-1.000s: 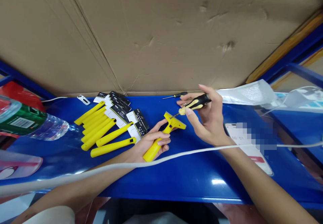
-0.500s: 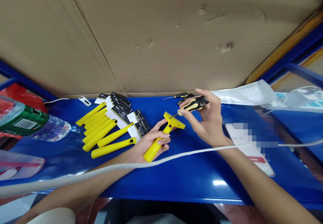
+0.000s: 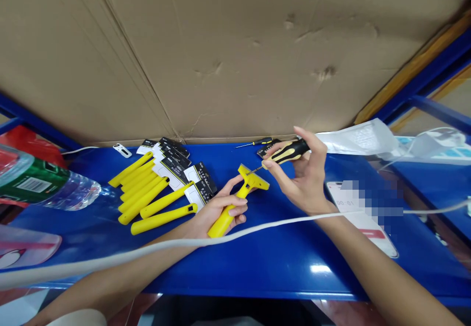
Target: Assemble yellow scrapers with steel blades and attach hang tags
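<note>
My left hand (image 3: 224, 210) is closed around the handle of a yellow scraper (image 3: 220, 222), whose wide head points up and to the right. In my right hand (image 3: 305, 176) is a screwdriver (image 3: 287, 152) with a black and cream handle, held by the fingertips and thumb. Its shaft slants down to the left, and the tip meets the scraper head near its left side; the exact contact is too small to make out. Several yellow handles (image 3: 164, 218) lie side by side left of my left hand, next to black and white packaging cards (image 3: 200, 179).
A smaller screwdriver (image 3: 262, 141) lies at the back of the blue table (image 3: 272, 262). A phone (image 3: 362, 218) is at right, a plastic bottle (image 3: 40, 181) at left. A white cable (image 3: 257, 226) crosses in front of both forearms. Cardboard (image 3: 235, 56) stands behind.
The screwdriver handle and my right hand have shifted slightly, with the fingers a little further right. My left hand still holds the scraper in nearly the same place. The camera view moved slightly.
</note>
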A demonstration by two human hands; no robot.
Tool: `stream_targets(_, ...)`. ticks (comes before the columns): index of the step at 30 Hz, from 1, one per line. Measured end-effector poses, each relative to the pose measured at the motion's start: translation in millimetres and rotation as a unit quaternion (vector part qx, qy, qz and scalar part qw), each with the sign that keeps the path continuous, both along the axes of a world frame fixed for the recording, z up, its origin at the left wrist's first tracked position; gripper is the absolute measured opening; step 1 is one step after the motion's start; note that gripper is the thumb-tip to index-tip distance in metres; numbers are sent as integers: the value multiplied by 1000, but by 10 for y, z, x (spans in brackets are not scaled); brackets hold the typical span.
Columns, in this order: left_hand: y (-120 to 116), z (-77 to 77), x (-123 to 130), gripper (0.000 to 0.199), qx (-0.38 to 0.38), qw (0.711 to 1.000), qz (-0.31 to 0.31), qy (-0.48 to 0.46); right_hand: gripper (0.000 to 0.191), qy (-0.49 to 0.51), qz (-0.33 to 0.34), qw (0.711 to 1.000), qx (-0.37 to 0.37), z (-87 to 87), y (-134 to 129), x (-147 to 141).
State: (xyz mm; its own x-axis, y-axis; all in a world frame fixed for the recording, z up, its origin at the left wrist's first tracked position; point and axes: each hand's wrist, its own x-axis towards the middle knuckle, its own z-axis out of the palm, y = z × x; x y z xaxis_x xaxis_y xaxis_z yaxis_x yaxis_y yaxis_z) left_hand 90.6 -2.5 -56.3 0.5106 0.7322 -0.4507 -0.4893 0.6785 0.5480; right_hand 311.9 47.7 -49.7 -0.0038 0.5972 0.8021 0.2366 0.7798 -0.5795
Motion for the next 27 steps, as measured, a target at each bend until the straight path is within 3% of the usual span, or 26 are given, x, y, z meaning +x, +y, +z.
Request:
stream_targets(4, 7, 2, 3, 95, -2, 1000, 9, -3, 73, 12, 69, 996, -47, 16, -1, 5)
stream_targets(9, 8, 14, 5, 95, -2, 1000, 4, -4, 67, 30, -1, 999, -19, 25, -4, -2)
stream_targets(14, 6, 31, 0, 94, -6, 1000, 13, -10, 59, 33, 57, 996, -58, 58, -12, 8)
stream_targets(19, 4, 27, -1, 92, -1, 1000, 10, -8, 55, 66, -7, 997, -24, 46, 14, 5)
stream_targets(24, 5, 18, 1, 93, -1, 1000, 16, -8, 69, 43, 59, 995, -63, 38, 4, -17)
stream_targets(27, 2, 25, -4, 92, -2, 1000, 14, -5, 63, 46, 26, 998, -43, 24, -5, -34)
